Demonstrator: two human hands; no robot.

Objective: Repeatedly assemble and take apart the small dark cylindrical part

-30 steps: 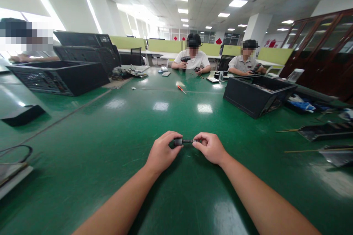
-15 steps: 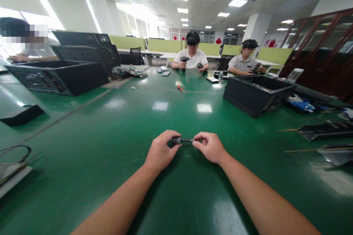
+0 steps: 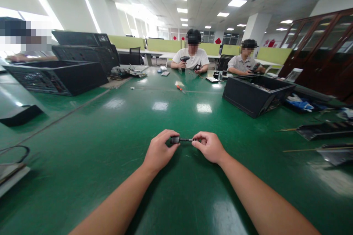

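My left hand (image 3: 159, 151) and my right hand (image 3: 209, 147) face each other low over the green tabletop (image 3: 176, 187). Between them they hold a short dark piece with a thin stem (image 3: 185, 140). Its thick, block-like left end sits between my left thumb and fingers. A lighter, metallic-looking part at the other end is pinched in my right thumb and fingers, which partly cover it. The piece lies level; its exact kind is too small to make out. Both hands are closed on it.
Ahead lies an orange screwdriver (image 3: 180, 89). Black computer cases stand at the left (image 3: 68, 77) and right (image 3: 255, 97). Metal parts (image 3: 317, 130) lie at the right edge, a dark bracket (image 3: 22, 115) at the left. Across the table a person (image 3: 190, 57) holds a power drill (image 3: 184, 60).
My hands hold the piece in nearly the same pose, with the left shifted very slightly leftward. Across the table, the person's hand with a small dark object has moved slightly.
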